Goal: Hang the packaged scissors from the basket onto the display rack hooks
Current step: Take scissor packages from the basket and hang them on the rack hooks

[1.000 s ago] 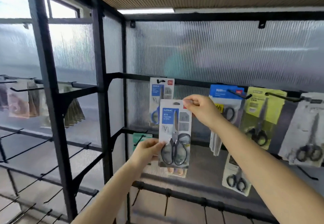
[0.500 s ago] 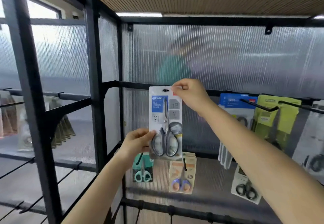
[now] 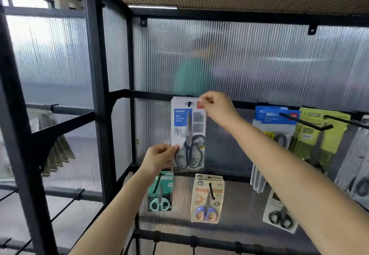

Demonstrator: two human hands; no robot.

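Scissors pack [image 3: 188,134] hangs upright on the rack [image 3: 95,99], its top slot over a hook [image 3: 188,104]. Right of the pack: blue pack [image 3: 273,118], yellow pack [image 3: 317,134]. Below it: green pack [image 3: 160,191], beige pack [image 3: 207,198]. Right hand [image 3: 216,109] pinches its top corner; left hand [image 3: 159,158] pinches its lower left edge.

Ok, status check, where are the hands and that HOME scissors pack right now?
Right hand pinches top corner of HOME scissors pack. Left hand grips its lower left edge. Hang hole at the hook on the top rail. Nothing in the way.
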